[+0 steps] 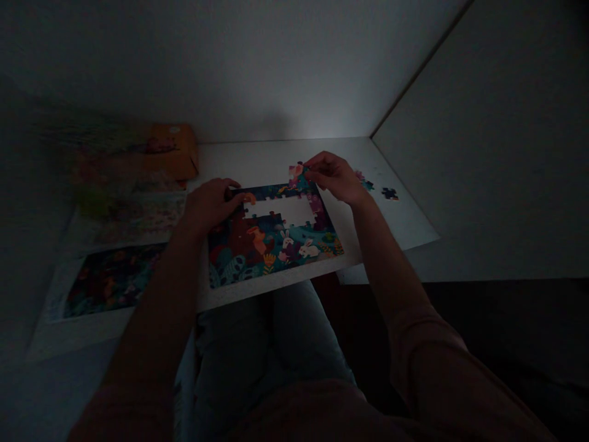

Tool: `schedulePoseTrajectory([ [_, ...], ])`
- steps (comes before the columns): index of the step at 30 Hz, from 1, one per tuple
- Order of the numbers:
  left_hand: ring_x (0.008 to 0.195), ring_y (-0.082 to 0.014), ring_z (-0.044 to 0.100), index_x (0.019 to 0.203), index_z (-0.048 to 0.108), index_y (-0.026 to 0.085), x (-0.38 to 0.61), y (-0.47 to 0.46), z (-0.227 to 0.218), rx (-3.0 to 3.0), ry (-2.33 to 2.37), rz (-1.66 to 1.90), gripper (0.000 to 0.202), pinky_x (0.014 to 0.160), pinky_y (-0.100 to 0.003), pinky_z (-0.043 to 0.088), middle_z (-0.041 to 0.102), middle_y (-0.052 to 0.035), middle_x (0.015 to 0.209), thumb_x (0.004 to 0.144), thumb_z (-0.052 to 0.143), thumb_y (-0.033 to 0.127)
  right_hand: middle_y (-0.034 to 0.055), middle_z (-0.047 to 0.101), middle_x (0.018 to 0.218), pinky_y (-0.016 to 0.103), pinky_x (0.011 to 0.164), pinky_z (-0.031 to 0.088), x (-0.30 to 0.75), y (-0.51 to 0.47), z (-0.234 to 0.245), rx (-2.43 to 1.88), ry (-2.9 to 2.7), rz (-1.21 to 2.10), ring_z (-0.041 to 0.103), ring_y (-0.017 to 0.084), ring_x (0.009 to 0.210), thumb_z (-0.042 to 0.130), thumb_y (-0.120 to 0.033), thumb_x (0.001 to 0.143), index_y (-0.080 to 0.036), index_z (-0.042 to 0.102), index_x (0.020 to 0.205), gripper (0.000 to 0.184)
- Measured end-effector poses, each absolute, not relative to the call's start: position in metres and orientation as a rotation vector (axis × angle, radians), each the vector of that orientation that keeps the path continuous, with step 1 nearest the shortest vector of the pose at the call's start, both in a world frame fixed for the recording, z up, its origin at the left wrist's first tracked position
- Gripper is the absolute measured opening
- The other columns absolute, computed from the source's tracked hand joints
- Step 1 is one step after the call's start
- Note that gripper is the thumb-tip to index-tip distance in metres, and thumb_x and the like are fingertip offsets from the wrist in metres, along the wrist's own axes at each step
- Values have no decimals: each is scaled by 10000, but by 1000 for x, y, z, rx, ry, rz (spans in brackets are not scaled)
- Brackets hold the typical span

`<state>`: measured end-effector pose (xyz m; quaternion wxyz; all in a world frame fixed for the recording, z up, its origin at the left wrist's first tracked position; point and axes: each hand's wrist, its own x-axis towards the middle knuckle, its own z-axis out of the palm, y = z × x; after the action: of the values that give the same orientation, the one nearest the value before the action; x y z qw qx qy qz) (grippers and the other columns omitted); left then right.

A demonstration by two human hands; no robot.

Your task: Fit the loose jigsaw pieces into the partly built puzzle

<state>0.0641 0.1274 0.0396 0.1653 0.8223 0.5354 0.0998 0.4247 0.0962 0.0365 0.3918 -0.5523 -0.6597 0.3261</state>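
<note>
A colourful jigsaw puzzle [271,242] with rabbits and leaves lies on the white table [257,159], with a bare gap in its upper middle. My left hand [209,202] rests on the puzzle's upper left edge, fingers curled and pressing down near an orange patch. My right hand [334,177] is at the puzzle's upper right corner, its fingers pinched on a puzzle piece [297,172] with pink and teal colours. Loose pieces [389,194] lie on the table to the right of that hand.
A printed reference picture [110,279] of the same scene lies at the left. Behind it are an orange box [172,150] and blurred papers. Walls close in at the back and right. The table's front edge is near my lap. The room is dim.
</note>
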Motion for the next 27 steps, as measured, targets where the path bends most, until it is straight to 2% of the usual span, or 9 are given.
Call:
schedulePoseTrajectory([
  [4,1195,-386,771,1432,832,324,61,131,31,2334,1526,319,408,950,-466,579,860,-118,1234,1119,693,545,40,801,981,400,815,644,405,119,13,-1305,-1675,915,769,261,946,952,-765,855,-314,752,1087,545],
  [8,1219,-377,763,1376,844,335,62,132,30,2334,1519,341,355,980,-454,585,849,-106,1239,1120,727,552,41,814,960,392,780,649,404,117,-2,-1316,-1695,992,789,269,924,988,-696,853,-306,791,1091,496],
  [11,1203,-354,761,1413,828,326,67,126,36,2339,1471,397,372,983,-435,590,831,-101,1264,1111,776,537,42,826,937,382,768,652,402,113,-2,-1311,-1689,1029,802,272,910,1014,-658,850,-287,810,1107,495],
  [16,1131,-305,762,1530,777,328,78,116,35,2412,1246,545,560,965,-398,612,793,-85,1328,1009,927,471,37,838,948,380,807,677,392,116,-6,-1158,-1673,1079,820,261,925,1046,-695,857,-278,820,1142,553],
  [22,1143,-298,779,1430,808,324,79,121,13,2523,1128,747,473,940,-381,618,775,-63,1271,991,949,429,30,836,929,367,790,683,383,119,-18,-1003,-1601,1153,812,240,875,1123,-721,780,-269,822,1066,614],
  [27,1133,-292,778,1408,813,340,79,119,10,2553,1084,770,479,932,-374,622,775,-48,1234,980,982,473,23,832,922,368,786,687,374,118,-15,-991,-1596,1147,803,234,869,1126,-772,746,-274,816,1026,650],
])
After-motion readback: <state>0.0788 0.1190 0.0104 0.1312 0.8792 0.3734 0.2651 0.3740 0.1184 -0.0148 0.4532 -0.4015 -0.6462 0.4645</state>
